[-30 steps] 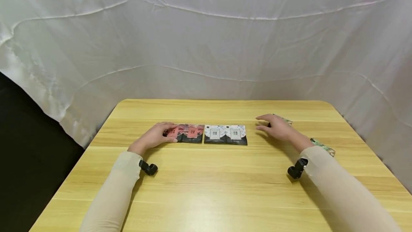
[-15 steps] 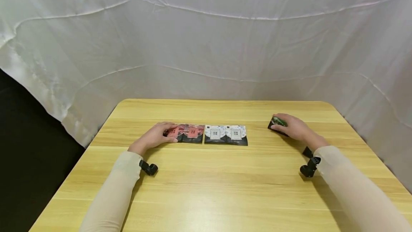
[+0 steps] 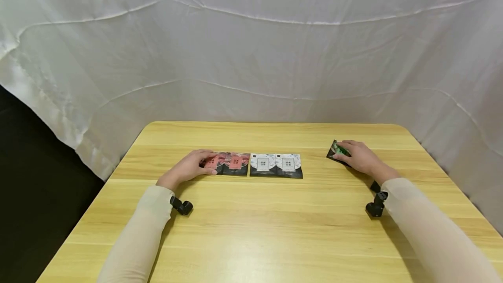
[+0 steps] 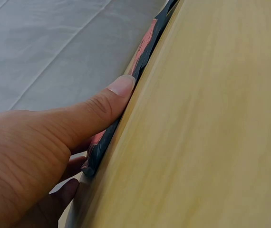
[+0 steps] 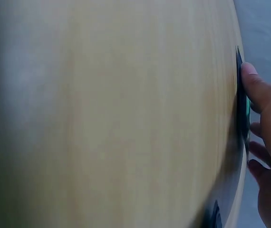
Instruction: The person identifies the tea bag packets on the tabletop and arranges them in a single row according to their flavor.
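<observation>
In the head view, my left hand (image 3: 190, 166) lies over the left end of two red-and-black sachets (image 3: 236, 163). Its thumb is along the near edge of the leftmost one and its fingers reach the far edge. The left wrist view has the thumb pressed on that red sachet (image 4: 141, 54), with other fingers bent around its end. At the back right, my right hand (image 3: 359, 157) grips a green-and-black sachet (image 3: 334, 150), thumb on the near side and fingers over the far side. In the right wrist view this green sachet (image 5: 241, 109) appears nearly edge-on, partly covered by the hand.
Two white-and-black sachets (image 3: 276, 166) lie flat, side by side, just right of the red ones. A dark sachet corner (image 3: 375, 186) shows beside the right wrist, mostly hidden by the arm. The wooden table (image 3: 251, 222) ends at a pale curtain (image 3: 251, 56).
My right hand has moved right, from above the table to the back green sachet, and has taken hold of it. The left hand, red sachets and white sachets stay in place.
</observation>
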Motion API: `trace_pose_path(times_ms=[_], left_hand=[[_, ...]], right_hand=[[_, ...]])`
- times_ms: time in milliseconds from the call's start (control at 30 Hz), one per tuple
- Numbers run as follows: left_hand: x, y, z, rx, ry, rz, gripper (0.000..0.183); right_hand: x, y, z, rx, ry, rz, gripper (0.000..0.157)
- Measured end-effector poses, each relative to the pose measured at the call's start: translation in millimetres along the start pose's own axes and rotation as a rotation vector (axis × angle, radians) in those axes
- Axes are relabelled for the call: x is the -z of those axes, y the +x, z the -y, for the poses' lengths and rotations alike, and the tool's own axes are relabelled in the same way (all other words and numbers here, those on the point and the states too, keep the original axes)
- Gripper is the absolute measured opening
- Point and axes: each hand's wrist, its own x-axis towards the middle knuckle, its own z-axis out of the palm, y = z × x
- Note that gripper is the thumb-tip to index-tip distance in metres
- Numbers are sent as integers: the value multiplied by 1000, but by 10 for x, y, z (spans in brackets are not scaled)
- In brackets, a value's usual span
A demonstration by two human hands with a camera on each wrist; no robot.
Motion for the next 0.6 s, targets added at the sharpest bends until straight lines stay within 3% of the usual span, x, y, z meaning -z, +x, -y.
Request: trace_pose_path(times_ms=[167, 400, 600], left_hand=[[1, -17, -5, 3, -3, -4, 77], [19, -35, -37, -4, 2, 5, 78], [23, -37, -31, -2, 5, 7, 77]], right_hand=[[-6, 16, 8, 11, -43, -14, 71], [14, 9, 50, -27, 3, 30, 71], [29, 7, 135, -45, -21, 73, 67]])
